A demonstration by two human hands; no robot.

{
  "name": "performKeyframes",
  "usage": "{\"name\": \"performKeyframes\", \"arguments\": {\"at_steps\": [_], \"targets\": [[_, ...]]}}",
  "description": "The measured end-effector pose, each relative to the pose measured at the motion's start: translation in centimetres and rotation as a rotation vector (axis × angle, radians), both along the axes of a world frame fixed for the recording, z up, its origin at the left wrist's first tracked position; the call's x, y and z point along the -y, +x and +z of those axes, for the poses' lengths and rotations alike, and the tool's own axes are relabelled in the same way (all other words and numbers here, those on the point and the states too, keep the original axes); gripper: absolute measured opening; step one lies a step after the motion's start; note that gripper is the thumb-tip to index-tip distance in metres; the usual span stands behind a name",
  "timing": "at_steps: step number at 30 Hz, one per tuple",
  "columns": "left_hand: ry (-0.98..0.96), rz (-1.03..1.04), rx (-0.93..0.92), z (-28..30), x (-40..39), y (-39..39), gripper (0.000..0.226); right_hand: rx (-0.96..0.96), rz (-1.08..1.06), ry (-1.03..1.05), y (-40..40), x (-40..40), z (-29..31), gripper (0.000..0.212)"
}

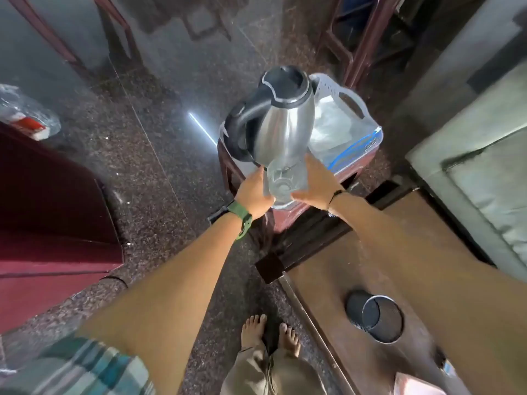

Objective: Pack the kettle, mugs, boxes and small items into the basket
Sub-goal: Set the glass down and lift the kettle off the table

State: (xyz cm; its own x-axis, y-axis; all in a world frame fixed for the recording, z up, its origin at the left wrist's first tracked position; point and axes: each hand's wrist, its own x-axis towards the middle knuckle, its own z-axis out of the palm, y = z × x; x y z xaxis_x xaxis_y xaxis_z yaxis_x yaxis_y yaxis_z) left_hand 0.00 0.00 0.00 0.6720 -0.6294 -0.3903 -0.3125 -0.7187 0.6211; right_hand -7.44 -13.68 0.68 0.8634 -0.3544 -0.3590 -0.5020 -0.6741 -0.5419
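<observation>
View from my head, looking down, read left to right. At far left, a crumpled clear plastic bag with a red-and-white packet inside (27, 115) lies beside a maroon panel (54, 201). My left hand (253, 195), a green watch strap on its wrist, curls round the left side of a clear drinking glass (286, 181). My right hand (315, 185), a dark cord bracelet on its wrist, wraps the glass's right side; both hands grip it together, probably to steady it while seating it in a tight spot. The glass sits at the near edge of the white plastic basket with slotted handles (352, 105), which rests on a dark red stool. Just behind the glass, the stainless-steel kettle with black lid and handle (281, 115) already stands in the basket's left half, beside a clear zip bag with a blue seal (339, 132). At lower right, a black mesh cup (376, 317) lies on its side on the brown table (356, 252), not yet packed.
</observation>
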Motion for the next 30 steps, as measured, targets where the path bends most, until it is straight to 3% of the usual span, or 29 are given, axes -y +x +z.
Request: {"name": "performKeyframes", "arguments": {"at_steps": [6, 10, 16, 21, 24, 30], "targets": [[0.002, -0.033, 0.047, -3.7, 2.3, 0.7, 0.090, 0.035, 0.014, 0.009, 1.5, 0.6, -3.7, 0.082], [-0.041, -0.046, 0.114, -3.9, 2.6, 1.3, 0.086, 0.093, -0.015, 0.013, 1.7, 0.7, -4.0, 0.080], [-0.242, -0.070, 0.295, 0.9, 2.2, 0.1, 0.073, 0.234, -0.046, 0.016, 0.3, 1.2, 0.4, 0.087], [-0.361, -0.153, 0.331, 4.4, 1.9, -4.3, 0.084, 0.366, -0.186, -0.039, -5.9, 0.8, 4.8, 0.075], [-0.388, -0.229, 0.237, 3.4, 2.3, -8.2, 0.087, 0.322, -0.286, -0.071, -11.1, 0.4, 4.6, 0.076], [-0.195, -0.511, 0.069, -3.2, 5.5, -14.3, 0.091, 0.072, -0.392, -0.060, -19.4, 1.4, -1.7, 0.099]]}}
